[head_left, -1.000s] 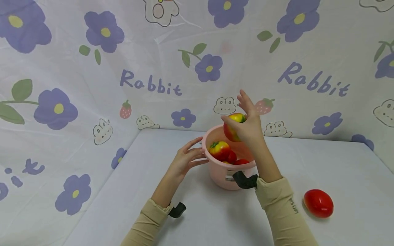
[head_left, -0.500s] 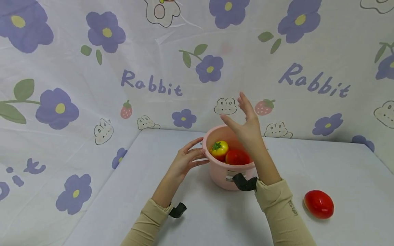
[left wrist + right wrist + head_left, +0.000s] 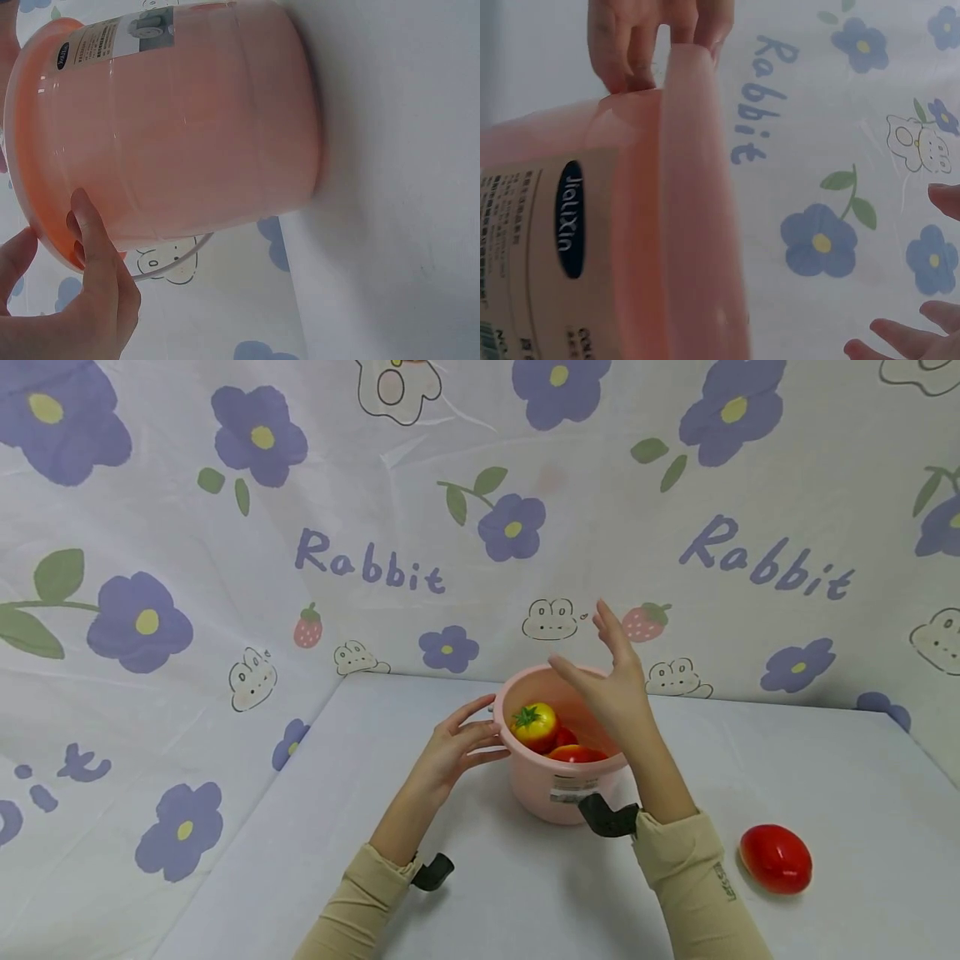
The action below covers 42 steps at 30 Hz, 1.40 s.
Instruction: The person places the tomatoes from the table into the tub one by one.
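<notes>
A pink plastic bucket (image 3: 551, 793) stands upright on the white-covered table. Inside it show a yellow-and-red tomato (image 3: 534, 725) with a green calyx and more red tomatoes (image 3: 579, 754), partly hidden by the near rim. My left hand (image 3: 444, 752) holds the bucket's left rim; in the left wrist view the thumb is at the lip and the fingers (image 3: 88, 217) lie on the outer wall beneath it. My right hand (image 3: 618, 693) hovers over the right rim with thumb and fingers spread, holding nothing. In the right wrist view its fingertips (image 3: 900, 337) show beyond the rim.
A single red oval tomato (image 3: 776, 858) lies on the table (image 3: 465, 910) at the right, beside the right sleeve. Behind the table hangs a white cloth (image 3: 390, 627) printed with purple flowers and rabbits. A thin white handle (image 3: 176, 262) hangs at the bucket's side.
My right hand let go of a red-and-yellow tomato, which dropped into the bucket and settled. The hand then shifted slightly right and down. My left hand stayed at the rim.
</notes>
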### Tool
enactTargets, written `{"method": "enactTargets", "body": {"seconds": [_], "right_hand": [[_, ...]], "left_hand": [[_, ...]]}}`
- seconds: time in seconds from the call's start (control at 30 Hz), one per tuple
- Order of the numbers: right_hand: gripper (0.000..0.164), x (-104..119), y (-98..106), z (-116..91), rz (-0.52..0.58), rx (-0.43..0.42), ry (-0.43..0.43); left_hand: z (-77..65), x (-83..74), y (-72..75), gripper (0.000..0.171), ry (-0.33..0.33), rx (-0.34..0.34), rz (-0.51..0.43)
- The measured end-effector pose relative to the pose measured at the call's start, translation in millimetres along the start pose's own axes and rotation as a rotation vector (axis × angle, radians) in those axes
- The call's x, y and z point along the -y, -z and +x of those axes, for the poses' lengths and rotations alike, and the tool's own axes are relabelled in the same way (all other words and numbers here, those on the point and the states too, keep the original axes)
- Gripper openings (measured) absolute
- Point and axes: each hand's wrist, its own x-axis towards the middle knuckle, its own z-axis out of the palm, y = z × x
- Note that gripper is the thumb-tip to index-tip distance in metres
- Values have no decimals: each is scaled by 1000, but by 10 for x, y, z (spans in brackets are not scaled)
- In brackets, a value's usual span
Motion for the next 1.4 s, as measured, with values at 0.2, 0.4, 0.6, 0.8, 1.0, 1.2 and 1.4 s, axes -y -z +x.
{"method": "enactTargets", "body": {"seconds": [0.2,0.4,0.6,0.8,1.0,1.2,1.4], "right_hand": [[88,-115,45,-48,-3,-2,-21],[90,-243,127,-113,-15,-20,-43],[91,-376,225,-204,-15,-51,-67],[92,-506,322,-288,-47,-73,-79],[90,-605,432,-364,-47,-102,-130],[85,-714,532,-475,-63,-147,-191],[87,-860,658,-578,-103,-172,-231]], "left_hand": [[7,-2,-9,46,6,-11,-18],[11,-1,-9,47,7,-13,-12],[12,-9,-17,45,21,-22,-19],[-1,-16,-20,45,23,-27,-8],[-1,-19,-15,44,27,-29,-15],[11,-9,-7,44,27,-29,-20],[9,-6,-12,43,29,-29,-13]]}}
